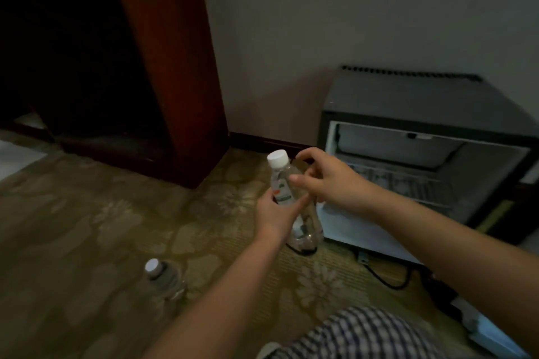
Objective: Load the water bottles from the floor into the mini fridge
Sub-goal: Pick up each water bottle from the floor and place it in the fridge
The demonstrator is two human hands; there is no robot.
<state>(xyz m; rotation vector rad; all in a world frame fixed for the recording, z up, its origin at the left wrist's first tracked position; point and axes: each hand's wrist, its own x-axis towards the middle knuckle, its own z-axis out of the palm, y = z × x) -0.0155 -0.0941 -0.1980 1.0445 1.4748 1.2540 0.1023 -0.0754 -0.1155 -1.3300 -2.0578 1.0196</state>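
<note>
In our left hand (pixel 272 217) glossy clear plastic bottle (pixel 279 183), below it matt carpet (pixel 87 213), further left smooth wood panel (pixel 169 52)

A dim room with a plain grey wall (pixel 350 9), floral olive carpet (pixel 87 227) and a reddish wooden cabinet (pixel 169 52).

The left hand (pixel 274 217) covers the middle of the held bottle (pixel 279 183), and the label above it is too blurred to read. The right hand (pixel 329 181) hides the bottle's far shoulder; whether its fingers (pixel 294 178) touch the plastic cannot be told. The second bottle (pixel 163 277) on the carpet (pixel 87 227) is smeared, its label unreadable. The mini fridge (pixel 408 102) runs off the right edge, its shelves (pixel 408 183) dim and blurred. The cupboard (pixel 73 67) opening is black inside. A checked cloth (pixel 364 335) is cut by the bottom edge.
</note>
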